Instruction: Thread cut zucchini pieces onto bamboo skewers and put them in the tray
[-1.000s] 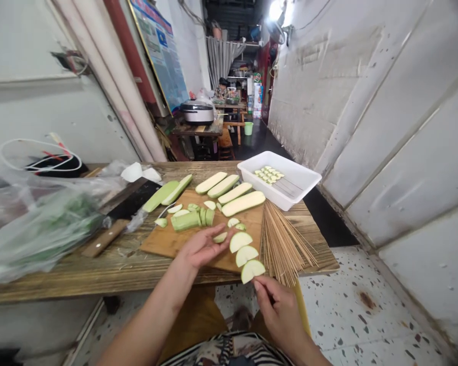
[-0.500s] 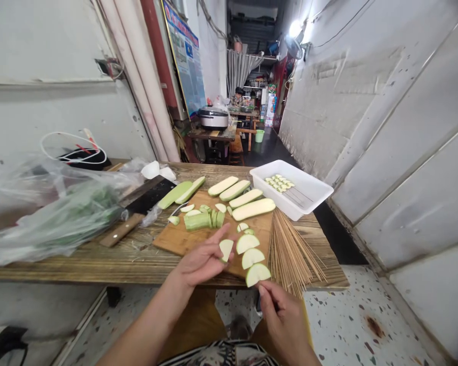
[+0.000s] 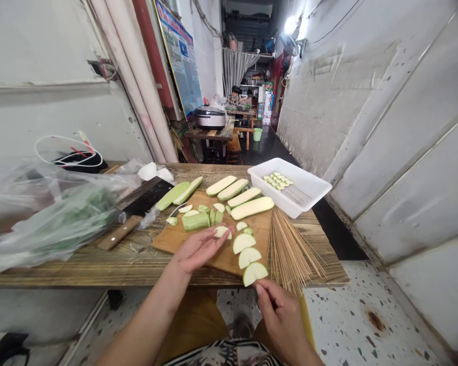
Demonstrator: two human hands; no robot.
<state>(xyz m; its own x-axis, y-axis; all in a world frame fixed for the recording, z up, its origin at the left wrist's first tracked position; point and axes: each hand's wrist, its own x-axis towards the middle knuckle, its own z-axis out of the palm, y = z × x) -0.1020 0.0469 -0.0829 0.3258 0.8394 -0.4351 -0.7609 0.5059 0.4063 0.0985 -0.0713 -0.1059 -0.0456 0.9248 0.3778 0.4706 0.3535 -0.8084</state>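
My left hand point(image 3: 200, 249) holds a half-round slice point(image 3: 223, 233) of pale green squash at its fingertips, over the wooden cutting board point(image 3: 168, 240). My right hand point(image 3: 277, 305) is closed in a pinch at the near end of a row of half-round slices point(image 3: 255, 274); the skewer through them is mostly hidden. Behind my left hand, a cut squash piece point(image 3: 196, 221) lies on the board with thin slices beside it. Several squash halves point(image 3: 252, 208) rest at the board's back edge.
Bamboo skewers point(image 3: 290, 249) fan out right of the board. A white tray point(image 3: 309, 195) behind them holds skewered slices. At left lie a cleaver point(image 3: 120, 232) and a plastic bag of greens point(image 3: 76, 213). Further back, a person sits beyond a cooker point(image 3: 210, 118).
My left hand has turned and moved slightly up and left with its slice, which now lies flatter. My right hand keeps its pinch, and the skewered row has shifted slightly left.
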